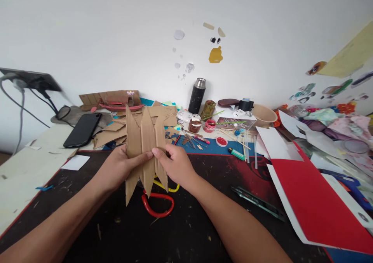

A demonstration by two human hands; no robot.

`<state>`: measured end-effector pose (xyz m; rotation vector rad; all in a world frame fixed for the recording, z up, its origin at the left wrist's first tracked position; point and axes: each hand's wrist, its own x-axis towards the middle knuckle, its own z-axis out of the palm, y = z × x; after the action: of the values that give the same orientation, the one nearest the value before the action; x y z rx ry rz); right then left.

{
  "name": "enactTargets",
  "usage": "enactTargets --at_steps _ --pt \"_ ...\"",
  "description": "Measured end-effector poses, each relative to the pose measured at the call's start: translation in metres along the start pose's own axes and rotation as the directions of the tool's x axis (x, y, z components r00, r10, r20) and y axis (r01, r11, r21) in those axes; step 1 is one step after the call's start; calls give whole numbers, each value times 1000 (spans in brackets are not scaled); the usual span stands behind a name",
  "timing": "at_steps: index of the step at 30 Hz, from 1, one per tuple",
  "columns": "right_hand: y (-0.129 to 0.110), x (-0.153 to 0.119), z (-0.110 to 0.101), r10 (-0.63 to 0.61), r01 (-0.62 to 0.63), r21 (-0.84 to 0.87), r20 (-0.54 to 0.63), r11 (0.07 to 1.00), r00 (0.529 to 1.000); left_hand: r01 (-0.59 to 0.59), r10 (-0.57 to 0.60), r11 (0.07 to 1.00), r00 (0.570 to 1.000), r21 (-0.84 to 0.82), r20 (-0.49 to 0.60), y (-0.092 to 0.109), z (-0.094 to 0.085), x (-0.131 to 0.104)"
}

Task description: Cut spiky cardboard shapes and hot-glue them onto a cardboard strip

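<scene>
Both my hands hold up a piece of folded cardboard [148, 136] with pointed ends at top and bottom and upright creases. My left hand [118, 163] grips its left side, thumb lying across the front. On the right edge, my right hand [175, 162] pinches it, with the thumb tip close to the left thumb. Fingers behind the cardboard are hidden. Below it on the dark mat lie scissors with a red handle loop [159, 206] and a yellow one [171, 188], their blades out of sight.
A utility knife [258, 202] lies right on the dark mat [204, 224], beside red paper [314, 200]. A black phone [83, 130] is at left. Behind stand cardboard scraps [109, 138], a black flask [197, 95], paint jars [194, 123], a glue stick [237, 154] and a bowl [264, 114].
</scene>
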<state>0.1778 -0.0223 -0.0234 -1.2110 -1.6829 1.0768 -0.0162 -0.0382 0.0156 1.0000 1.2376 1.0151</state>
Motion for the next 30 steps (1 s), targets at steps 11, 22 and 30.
enactTargets --at_steps 11,22,30 --pt "-7 0 -5 62 -124 306 204 944 977 -70 13 973 968 -222 -249 6 -6 9" --pt "-5 0 -7 95 -143 284 174 948 980 -110 50 966 967 -232 -250 6 -3 9" --pt "-5 5 -10 114 -159 432 129 888 985 -206 44 918 903 -340 -427 9 -12 17"
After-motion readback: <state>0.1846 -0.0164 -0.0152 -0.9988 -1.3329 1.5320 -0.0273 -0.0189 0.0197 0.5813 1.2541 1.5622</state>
